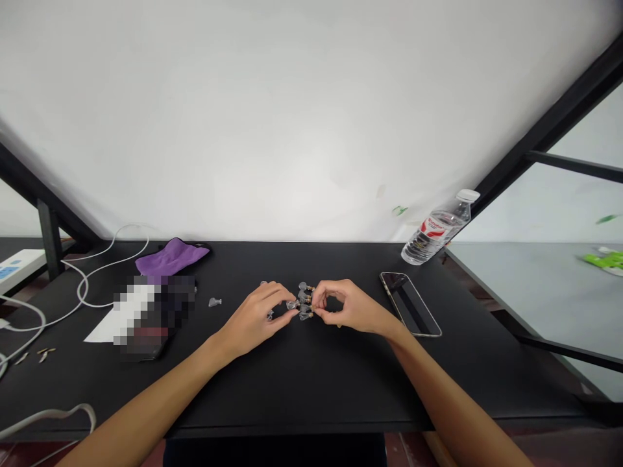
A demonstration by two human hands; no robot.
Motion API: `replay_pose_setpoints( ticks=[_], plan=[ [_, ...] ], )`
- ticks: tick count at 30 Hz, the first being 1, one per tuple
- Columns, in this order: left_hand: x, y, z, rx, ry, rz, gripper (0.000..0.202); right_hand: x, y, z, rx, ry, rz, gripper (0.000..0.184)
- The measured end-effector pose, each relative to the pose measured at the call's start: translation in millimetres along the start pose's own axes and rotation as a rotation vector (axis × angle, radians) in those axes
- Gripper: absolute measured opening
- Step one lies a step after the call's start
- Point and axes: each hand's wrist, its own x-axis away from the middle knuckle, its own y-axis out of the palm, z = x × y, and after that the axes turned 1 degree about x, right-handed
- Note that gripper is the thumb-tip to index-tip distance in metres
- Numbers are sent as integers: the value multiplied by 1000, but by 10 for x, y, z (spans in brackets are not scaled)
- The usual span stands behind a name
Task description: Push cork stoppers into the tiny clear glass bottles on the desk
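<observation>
Main risk is a drop: cluster of small clear pieces (304, 302) held only by a fingertip pinch between left hand (256, 318) and right hand (353, 310), just above mid tabletop (311, 383). Fingers (278, 299) of both hands clenched on it; exact contact points hidden.

Rounded, glassy-looking bodies with brass-coloured ends, likely slippery, prone to pop out and roll on the smooth matte black surface. One loose clear piece (215, 301) already lying to the left, apart.

Glossy phone (411, 305) just beside the right wrist, plastic water bottle (440, 228) behind it: knock hazards.
</observation>
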Motion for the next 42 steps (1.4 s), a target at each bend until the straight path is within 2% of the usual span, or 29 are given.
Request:
replay_pose_setpoints(
  ticks=[4, 8, 13, 20, 28, 34, 42],
  plan=[
    [6, 7, 14, 44, 16, -2, 9, -41, 136, 5, -99, -32, 12, 8],
    [9, 5, 18, 85, -2, -22, 8, -65, 227, 33, -116, -50, 86, 13],
    [11, 4, 14, 98, -3, -12, 9, -78, 239, 35, -73, -107, 170, 13],
    [3, 26, -3, 175, 3, 13, 11, -79, 236, 19, -10, -127, 157, 9],
    [-19, 82, -36, 495, -249, 149, 10, -98, 284, 90, -19, -198, 240, 9],
    [-20, 128, -5, 716, -401, 197, 17, -115, 345, 143, -130, -120, 272, 17],
    [-14, 148, 0, 622, -335, 224, 23, -125, 371, 183, -203, -35, 256, 22]
  ],
)
